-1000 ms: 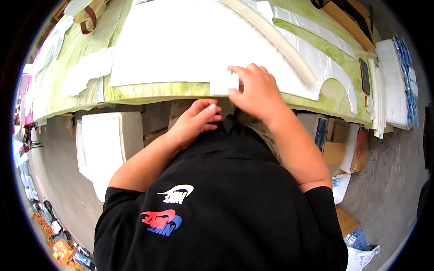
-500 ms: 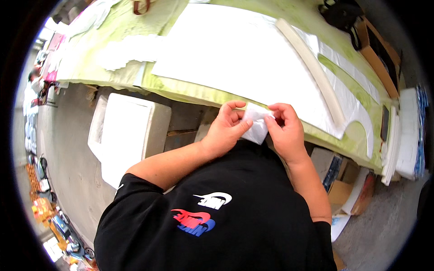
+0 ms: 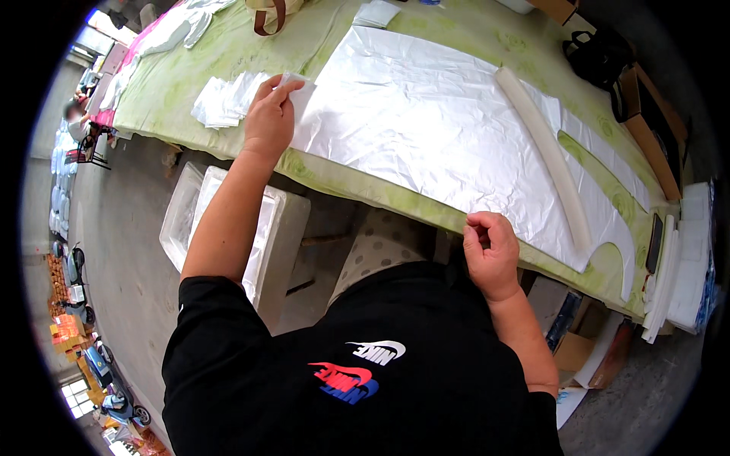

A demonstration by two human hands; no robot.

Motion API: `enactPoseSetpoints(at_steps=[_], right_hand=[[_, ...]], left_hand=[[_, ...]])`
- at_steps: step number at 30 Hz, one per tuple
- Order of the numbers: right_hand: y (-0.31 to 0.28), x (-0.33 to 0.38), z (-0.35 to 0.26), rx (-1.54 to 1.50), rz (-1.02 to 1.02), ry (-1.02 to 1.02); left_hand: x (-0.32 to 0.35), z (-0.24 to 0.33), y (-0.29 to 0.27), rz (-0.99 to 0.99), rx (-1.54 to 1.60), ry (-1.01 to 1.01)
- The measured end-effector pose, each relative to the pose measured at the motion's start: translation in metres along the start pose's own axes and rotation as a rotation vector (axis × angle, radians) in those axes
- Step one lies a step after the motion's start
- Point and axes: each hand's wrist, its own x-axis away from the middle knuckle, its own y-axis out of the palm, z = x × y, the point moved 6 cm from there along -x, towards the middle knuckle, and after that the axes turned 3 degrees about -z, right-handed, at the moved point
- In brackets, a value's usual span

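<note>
The right hand (image 3: 493,254), half-curled with nothing seen in it, sits by the near edge of the green-covered table (image 3: 365,186), while the left hand (image 3: 270,118) has its fingers on a white packet (image 3: 302,95), pinched or merely pressed one cannot tell, just beside overlapping white packets (image 3: 220,102). Under the left forearm stands a white foam box (image 3: 287,235); a shiny white sheet (image 3: 411,114) fills the tabletop between the hands, a pale strip (image 3: 544,156) lying across it. Beyond, open green cover reaches a beige bag (image 3: 293,6), and rightward a cardboard box (image 3: 646,121) holds something dark.
</note>
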Motion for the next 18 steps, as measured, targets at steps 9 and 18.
enactPoseSetpoints(at_steps=[9, 18], right_hand=[[0.0, -0.002, -0.007, 0.108, 0.01, -0.081], [-0.012, -0.004, -0.003, -0.053, 0.029, -0.125]], left_hand=[[-0.01, -0.013, 0.008, -0.031, -0.408, 0.225], [-0.013, -0.047, 0.024, -0.437, -0.51, 0.244]])
